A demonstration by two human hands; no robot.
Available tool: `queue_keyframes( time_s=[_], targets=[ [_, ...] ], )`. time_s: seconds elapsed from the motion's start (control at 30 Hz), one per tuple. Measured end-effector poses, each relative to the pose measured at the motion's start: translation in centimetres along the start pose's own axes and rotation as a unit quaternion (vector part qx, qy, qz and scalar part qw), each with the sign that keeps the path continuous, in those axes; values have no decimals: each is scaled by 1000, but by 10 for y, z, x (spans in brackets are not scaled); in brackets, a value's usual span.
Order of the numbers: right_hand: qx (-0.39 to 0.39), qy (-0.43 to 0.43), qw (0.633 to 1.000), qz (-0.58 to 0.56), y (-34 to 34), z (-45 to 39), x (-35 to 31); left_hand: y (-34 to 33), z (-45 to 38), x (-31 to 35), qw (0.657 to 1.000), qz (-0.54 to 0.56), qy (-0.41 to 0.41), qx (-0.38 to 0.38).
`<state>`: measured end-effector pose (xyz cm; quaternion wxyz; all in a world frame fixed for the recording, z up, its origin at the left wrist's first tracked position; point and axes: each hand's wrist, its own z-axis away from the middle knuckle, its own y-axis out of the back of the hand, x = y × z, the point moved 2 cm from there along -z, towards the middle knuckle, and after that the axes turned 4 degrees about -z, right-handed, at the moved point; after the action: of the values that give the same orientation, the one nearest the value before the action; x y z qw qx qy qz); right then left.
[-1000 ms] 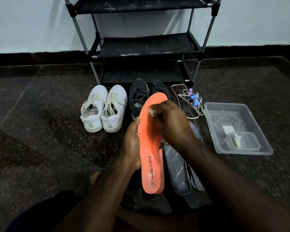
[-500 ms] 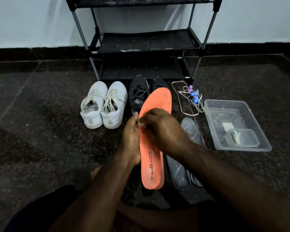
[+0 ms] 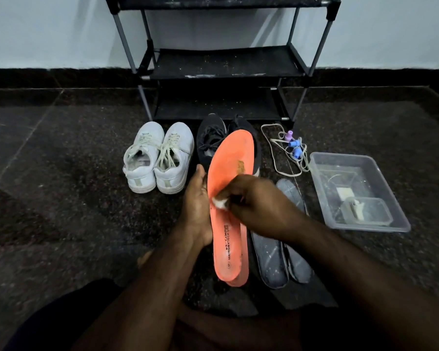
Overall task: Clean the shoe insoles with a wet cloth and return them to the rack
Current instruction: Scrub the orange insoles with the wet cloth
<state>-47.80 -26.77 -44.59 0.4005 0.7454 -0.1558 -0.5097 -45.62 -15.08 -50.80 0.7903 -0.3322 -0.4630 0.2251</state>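
Right hand (image 3: 257,202) pinches a small white wet cloth (image 3: 220,203) and presses it on the orange insole (image 3: 228,188), near its middle. Left hand (image 3: 197,206) holds this insole by its left edge — a long, smooth foam shape with black printed letters and a worn yellowish spot toward the toe. Just right of the insole lie two dark grey insoles (image 3: 271,259) on the speckled dark stone floor (image 3: 69,173). Behind it stand black shoes (image 3: 211,140), white laced sneakers (image 3: 157,158) and the black metal rack (image 3: 221,64) against a pale wall. Further right — loose laces (image 3: 280,158) and a clear plastic tub (image 3: 390,211).
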Motion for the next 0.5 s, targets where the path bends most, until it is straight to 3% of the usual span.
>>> queue_keyframes(
  time_s=[0.1,0.27,0.37,0.43,0.5],
  targets=[
    [98,-23,995,1,10,-10,9,-2,2,-4,1000,18,17,-19],
    [35,17,999,18,-9,-8,-8,1,2,-3,1000,-15,7,21],
    [-21,-12,1000,-12,-8,-1,-7,2,1,-1,999,-31,7,14],
    [3,-27,999,-32,-5,0,-2,0,1,-2,1000,-19,14,8],
    [76,-8,997,-10,-2,-2,0,-3,1,-4,1000,12,17,10]
  ],
)
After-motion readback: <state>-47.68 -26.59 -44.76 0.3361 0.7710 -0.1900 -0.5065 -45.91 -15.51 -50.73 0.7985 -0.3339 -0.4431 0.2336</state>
